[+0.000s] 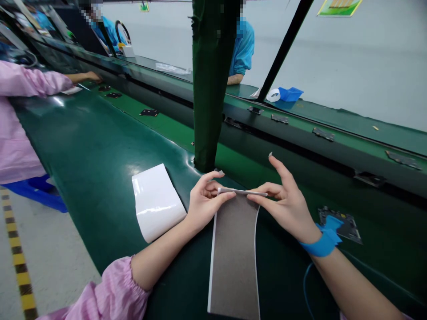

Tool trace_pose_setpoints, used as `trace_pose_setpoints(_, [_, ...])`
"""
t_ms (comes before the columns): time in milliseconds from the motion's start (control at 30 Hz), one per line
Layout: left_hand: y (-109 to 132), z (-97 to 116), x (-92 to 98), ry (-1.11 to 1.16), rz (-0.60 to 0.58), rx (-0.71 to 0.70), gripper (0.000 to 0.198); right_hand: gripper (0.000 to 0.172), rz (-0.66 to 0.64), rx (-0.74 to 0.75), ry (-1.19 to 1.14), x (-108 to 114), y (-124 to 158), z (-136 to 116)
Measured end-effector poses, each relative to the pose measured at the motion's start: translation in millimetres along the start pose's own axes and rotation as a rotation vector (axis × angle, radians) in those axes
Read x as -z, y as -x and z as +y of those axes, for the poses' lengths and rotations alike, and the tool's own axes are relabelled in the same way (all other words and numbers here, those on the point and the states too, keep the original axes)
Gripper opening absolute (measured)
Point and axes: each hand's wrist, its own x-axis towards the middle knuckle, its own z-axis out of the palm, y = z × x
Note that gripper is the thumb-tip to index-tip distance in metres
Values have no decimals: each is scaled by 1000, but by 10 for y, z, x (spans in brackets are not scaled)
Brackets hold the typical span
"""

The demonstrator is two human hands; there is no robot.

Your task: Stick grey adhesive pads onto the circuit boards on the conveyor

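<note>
A long grey-brown sheet with white edges (235, 258) hangs from both hands toward the bottom of the head view. Its upper end is folded or bent over. My left hand (207, 200) pinches the left corner of that end between thumb and fingers. On the right corner, my right hand (283, 202) grips it the same way, its index finger raised. A blue wrist strap (322, 242) with a cord goes round my right wrist. To the left of my left hand lies a glossy white sheet (158, 202), slightly curled, on the green table mat (110, 164).
A dark green post (210, 89) rises just beyond my hands. Behind it runs a line carrying several circuit boards; one board (347, 224) is beside my right wrist. A co-worker's pink sleeve (33, 80) reaches in at left. A blue bin (290, 94) stands across the line.
</note>
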Motion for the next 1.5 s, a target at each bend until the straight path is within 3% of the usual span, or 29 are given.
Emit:
trace_pose_setpoints(500, [20,8,8,-165,23,-213,33,84,20,26,-3,-18,6,-9])
trace_pose_setpoints(667, [8,-24,22,-87,0,-101,62,86,9,16,4,-3,-5,8])
trace_pose_setpoints(800, [-3,-34,8,75,-101,68,95,89,-8,13,-15,13,-28,26])
trace_pose_setpoints(867, [7,-23,-9,120,-138,124,100,90,-12,12,-28,13,-36,41])
trace_pose_setpoints(1000, [38,12,-35,99,-86,168,86,90,-31,2,-35,-16,-41,85])
trace_pose_setpoints(1233, [49,3,-47,15,-31,109,67,91,-55,-16,-65,-9,-43,136])
trace_pose_setpoints(1300, [46,-12,-47,18,-34,99,66,87,-84,-19,-73,44,-133,197])
trace_pose_setpoints(1367, [43,-29,-47,28,-44,96,67,72,-47,-16,-53,91,-309,311])
trace_pose_setpoints(1433, [41,-47,-47,39,-56,107,67,55,83,-6,26,103,-552,469])
trace_pose_setpoints(1500, [41,-64,-46,51,-68,126,68,49,214,3,136,72,-814,640])
